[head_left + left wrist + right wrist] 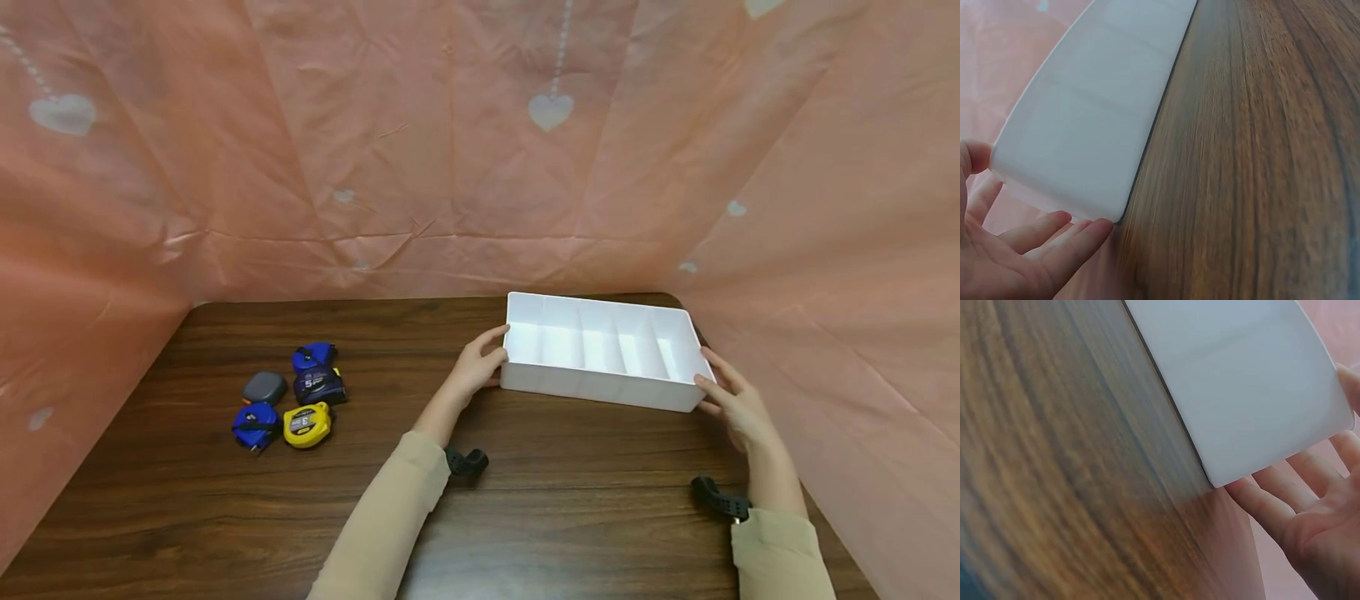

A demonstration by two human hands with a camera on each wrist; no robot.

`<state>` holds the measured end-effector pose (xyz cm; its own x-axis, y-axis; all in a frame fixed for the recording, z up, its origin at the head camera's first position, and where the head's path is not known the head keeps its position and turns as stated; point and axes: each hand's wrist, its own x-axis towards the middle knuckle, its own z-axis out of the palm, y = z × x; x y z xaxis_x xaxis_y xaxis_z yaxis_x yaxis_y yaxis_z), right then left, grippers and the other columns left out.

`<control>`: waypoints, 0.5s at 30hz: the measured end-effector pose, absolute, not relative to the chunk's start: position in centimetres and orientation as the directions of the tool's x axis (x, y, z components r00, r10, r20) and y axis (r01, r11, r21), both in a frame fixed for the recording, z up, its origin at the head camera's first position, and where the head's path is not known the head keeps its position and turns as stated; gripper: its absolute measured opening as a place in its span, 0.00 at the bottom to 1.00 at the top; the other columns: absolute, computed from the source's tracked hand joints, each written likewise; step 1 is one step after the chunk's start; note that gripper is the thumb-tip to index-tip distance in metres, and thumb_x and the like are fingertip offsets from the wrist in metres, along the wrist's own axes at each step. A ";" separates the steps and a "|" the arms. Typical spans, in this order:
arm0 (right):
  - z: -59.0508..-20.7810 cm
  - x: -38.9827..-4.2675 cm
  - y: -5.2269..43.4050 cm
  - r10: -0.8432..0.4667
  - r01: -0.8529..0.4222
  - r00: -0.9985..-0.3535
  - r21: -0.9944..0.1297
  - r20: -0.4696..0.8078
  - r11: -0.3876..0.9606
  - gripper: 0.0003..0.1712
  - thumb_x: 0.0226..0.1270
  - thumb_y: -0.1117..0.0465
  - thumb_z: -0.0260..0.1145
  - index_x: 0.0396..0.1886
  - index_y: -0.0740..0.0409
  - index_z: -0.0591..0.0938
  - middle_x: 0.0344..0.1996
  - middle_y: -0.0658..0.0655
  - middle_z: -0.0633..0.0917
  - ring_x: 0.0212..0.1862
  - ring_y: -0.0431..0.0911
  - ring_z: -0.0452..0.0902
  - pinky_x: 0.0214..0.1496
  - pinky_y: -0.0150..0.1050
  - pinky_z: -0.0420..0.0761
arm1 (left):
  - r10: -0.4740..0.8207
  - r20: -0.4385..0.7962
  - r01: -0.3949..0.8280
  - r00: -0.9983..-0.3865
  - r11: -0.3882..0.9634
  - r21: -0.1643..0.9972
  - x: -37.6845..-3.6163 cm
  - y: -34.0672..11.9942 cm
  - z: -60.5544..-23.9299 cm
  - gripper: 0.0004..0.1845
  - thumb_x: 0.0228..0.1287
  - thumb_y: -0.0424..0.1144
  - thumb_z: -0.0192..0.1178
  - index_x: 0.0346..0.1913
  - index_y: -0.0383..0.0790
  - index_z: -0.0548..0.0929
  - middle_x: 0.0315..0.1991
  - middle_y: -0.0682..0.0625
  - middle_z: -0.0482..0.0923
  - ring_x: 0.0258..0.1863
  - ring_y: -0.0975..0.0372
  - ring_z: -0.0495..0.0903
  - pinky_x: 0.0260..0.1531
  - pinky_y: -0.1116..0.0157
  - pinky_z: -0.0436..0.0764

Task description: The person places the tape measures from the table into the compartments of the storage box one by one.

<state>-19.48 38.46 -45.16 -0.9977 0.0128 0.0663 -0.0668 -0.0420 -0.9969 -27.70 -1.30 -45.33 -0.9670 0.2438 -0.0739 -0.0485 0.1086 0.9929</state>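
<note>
A white divided box (600, 377), long and shallow with several compartments in a row, stands at the back right of the table. My left hand (474, 367) holds its left end, with the thumb and index finger at the rim. At the opposite end my right hand (738, 408) grips the right side, thumb by the near corner. The left wrist view shows fingers (1088, 250) against the end wall, down to the bottom edge. Similarly, the right wrist view has fingertips (1238, 487) at the lower corner. Whether the base fully touches the table cannot be told.
Tape measures lie grouped at the left: a blue one (313, 356), a dark blue one (319, 385), a grey one (265, 388), another blue one (256, 426) and a yellow one (307, 425). Pink cloth (450, 167) hangs round the wooden table (585, 492).
</note>
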 end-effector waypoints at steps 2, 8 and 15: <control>-45.1 -19.4 38.4 0.004 -0.069 -0.998 -0.997 0.069 -0.040 0.36 0.70 0.65 0.60 0.75 0.51 0.59 0.62 0.47 0.69 0.47 0.30 0.76 0.42 0.29 0.79 | 0.252 -0.081 -0.057 -0.964 0.104 0.993 -27.6 -1.5 -45.4 0.30 0.60 0.36 0.53 0.67 0.56 0.71 0.47 0.44 0.79 0.45 0.54 0.78 0.37 0.54 0.82; -44.9 -19.2 37.9 -0.006 -0.061 -0.998 -0.998 0.061 -0.008 0.36 0.71 0.63 0.59 0.75 0.51 0.58 0.65 0.52 0.66 0.47 0.29 0.75 0.42 0.29 0.79 | 0.270 -0.099 -0.080 -0.958 0.079 0.994 -27.2 -2.0 -45.2 0.31 0.62 0.34 0.53 0.70 0.53 0.68 0.49 0.42 0.78 0.45 0.54 0.77 0.40 0.48 0.80; -44.8 -19.4 37.2 -0.033 -0.054 -0.998 -0.998 0.054 0.016 0.36 0.72 0.62 0.58 0.76 0.52 0.55 0.73 0.62 0.52 0.49 0.27 0.73 0.44 0.28 0.77 | 0.254 -0.090 -0.066 -0.963 0.101 0.993 -26.7 -2.8 -45.1 0.31 0.60 0.35 0.52 0.69 0.54 0.69 0.51 0.41 0.77 0.47 0.53 0.77 0.39 0.52 0.81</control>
<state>-19.36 37.24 -44.80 -0.9980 -0.0334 0.0537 -0.0543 0.0162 -0.9984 -26.69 -2.81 -45.13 -0.9629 0.2544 -0.0898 -0.0659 0.1010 0.9927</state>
